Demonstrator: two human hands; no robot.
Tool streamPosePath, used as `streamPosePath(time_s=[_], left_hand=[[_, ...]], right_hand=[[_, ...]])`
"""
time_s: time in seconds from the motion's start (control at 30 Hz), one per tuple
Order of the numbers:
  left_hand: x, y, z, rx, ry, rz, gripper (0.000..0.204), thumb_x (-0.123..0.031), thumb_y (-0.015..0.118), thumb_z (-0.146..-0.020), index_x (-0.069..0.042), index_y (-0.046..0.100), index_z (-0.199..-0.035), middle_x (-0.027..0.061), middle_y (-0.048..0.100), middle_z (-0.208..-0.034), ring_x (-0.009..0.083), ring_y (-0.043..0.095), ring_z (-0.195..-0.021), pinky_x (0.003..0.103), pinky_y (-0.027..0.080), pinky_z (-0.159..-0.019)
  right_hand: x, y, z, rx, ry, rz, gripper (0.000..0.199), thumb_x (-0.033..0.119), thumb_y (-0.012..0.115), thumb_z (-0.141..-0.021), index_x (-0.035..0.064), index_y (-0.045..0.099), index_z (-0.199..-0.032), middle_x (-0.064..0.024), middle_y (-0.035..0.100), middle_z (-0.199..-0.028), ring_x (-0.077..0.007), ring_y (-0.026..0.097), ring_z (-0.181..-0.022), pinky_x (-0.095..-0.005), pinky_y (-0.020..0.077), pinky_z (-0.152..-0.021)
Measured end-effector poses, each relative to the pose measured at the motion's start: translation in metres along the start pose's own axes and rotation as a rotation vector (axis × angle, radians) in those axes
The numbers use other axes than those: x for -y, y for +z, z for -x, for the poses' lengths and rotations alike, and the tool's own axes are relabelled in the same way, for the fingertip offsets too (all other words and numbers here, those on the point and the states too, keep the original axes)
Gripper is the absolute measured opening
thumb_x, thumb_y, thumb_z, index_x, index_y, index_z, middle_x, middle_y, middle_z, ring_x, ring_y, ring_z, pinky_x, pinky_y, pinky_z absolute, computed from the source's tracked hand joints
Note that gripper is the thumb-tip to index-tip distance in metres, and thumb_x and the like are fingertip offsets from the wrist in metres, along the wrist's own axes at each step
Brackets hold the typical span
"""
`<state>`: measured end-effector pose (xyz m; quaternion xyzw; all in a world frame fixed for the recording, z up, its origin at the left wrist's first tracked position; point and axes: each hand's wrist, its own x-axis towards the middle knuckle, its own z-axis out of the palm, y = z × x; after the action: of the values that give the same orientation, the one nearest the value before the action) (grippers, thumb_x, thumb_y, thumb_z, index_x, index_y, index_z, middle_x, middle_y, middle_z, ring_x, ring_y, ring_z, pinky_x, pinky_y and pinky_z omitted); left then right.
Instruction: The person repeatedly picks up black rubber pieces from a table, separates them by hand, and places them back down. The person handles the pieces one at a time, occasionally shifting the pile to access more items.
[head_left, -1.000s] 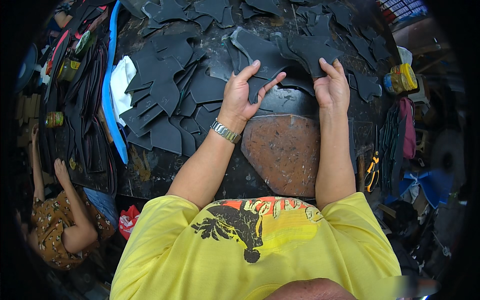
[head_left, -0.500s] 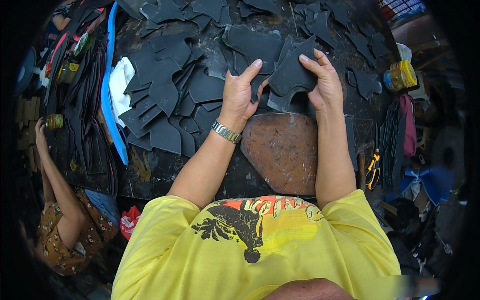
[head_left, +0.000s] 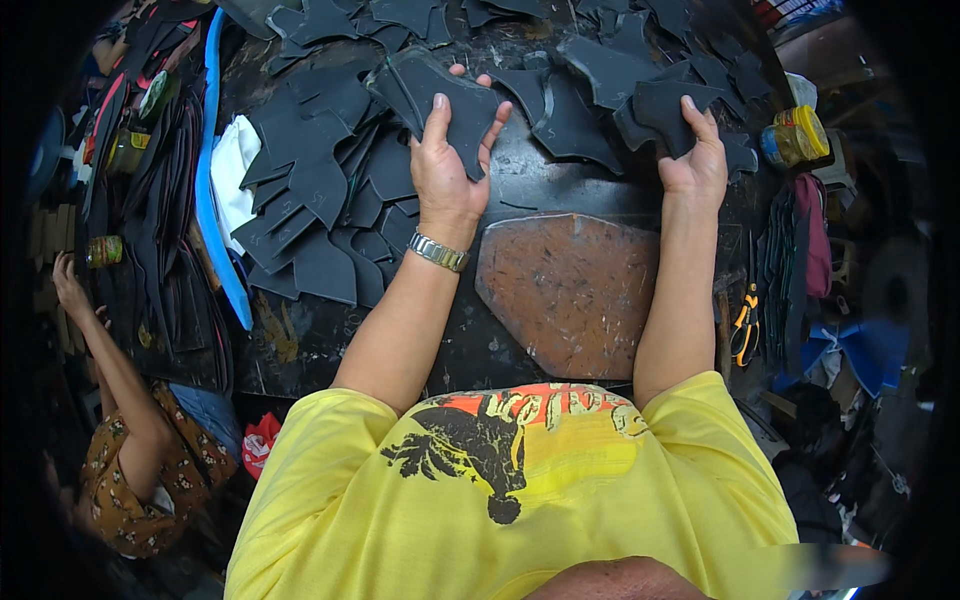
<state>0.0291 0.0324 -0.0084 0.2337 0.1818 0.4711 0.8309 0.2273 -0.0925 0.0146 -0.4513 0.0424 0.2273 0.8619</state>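
Handling appears unfinished: the left hand (head_left: 447,185) pinches at least one cut black piece (head_left: 460,112), the right hand (head_left: 697,168) pinches a second piece (head_left: 664,104), and overlapping pieces (head_left: 318,175) lie unheld on the table (head_left: 465,358).

Dark pieces (head_left: 455,110) at twelve o'clock looked matt, smooth; brown board (head_left: 567,297) at three, scuffed; watch (head_left: 438,251) at eleven, shiny metal; yellow shirt (head_left: 570,490) at six, cloth.

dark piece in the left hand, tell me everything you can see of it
The dark piece is flat, looks like foam or rubber, and has curved edges and a small pale mark. The left hand holds it over the table, thumb on top, fingertips past its right side.
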Motion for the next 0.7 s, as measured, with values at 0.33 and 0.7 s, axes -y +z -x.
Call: streamPosePath(time_s=[0.33, 0.7], left_hand=[[0.003, -0.001, 0.001, -0.088, -0.031, 0.027, 0.035, -0.028, 0.038, -0.104, -0.004, 0.049, -0.127, 0.0089, 0.055, -0.125, 0.0242, 0.057, -0.114, 0.044, 0.059, -0.086], [0.001, 0.008, 0.007, 0.216, -0.190, 0.006, 0.063, -0.051, 0.017, -0.102, -0.003, 0.043, -0.134, 0.0156, 0.049, -0.135, 0.0364, 0.049, -0.126, 0.051, 0.053, -0.096]], right_hand=[[-0.002, 0.001, 0.004, 0.216, 0.096, 0.422, 0.038, -0.003, 0.073, -0.075, 0.0004, 0.062, -0.111, -0.0099, 0.066, -0.099, -0.0196, 0.065, -0.088, -0.0303, 0.0533, -0.081], [-0.001, 0.006, 0.008, 0.238, -0.135, 0.373, 0.062, -0.007, 0.070, -0.078, -0.0034, 0.045, -0.134, -0.0181, 0.062, -0.110, -0.0245, 0.065, -0.095, -0.0346, 0.0558, -0.083]])
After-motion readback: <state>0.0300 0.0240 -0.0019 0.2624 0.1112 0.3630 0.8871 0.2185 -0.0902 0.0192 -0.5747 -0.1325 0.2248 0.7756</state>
